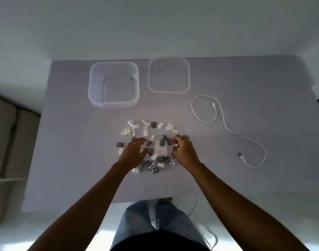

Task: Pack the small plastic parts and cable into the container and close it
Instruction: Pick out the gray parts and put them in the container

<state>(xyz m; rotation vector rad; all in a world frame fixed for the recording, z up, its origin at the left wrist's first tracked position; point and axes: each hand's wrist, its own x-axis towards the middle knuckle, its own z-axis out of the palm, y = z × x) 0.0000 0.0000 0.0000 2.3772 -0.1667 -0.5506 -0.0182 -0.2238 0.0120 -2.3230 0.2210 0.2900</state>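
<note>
Several small white and grey plastic parts (147, 132) lie scattered in the middle of the grey table (64, 142). My left hand (134, 153) rests over the left side of the pile with fingers spread and curved. On the pile's right side, my right hand (184, 151) has its fingers curled around a few parts. A clear square container (113, 84) stands open and empty at the back. Its clear lid (168, 75) lies flat to its right. A white cable (227, 129) lies loosely looped on the table's right side.
The table's near edge is just in front of my legs. A beige couch (4, 134) stands to the left of the table. Another white cord (206, 230) trails on the floor by my right leg.
</note>
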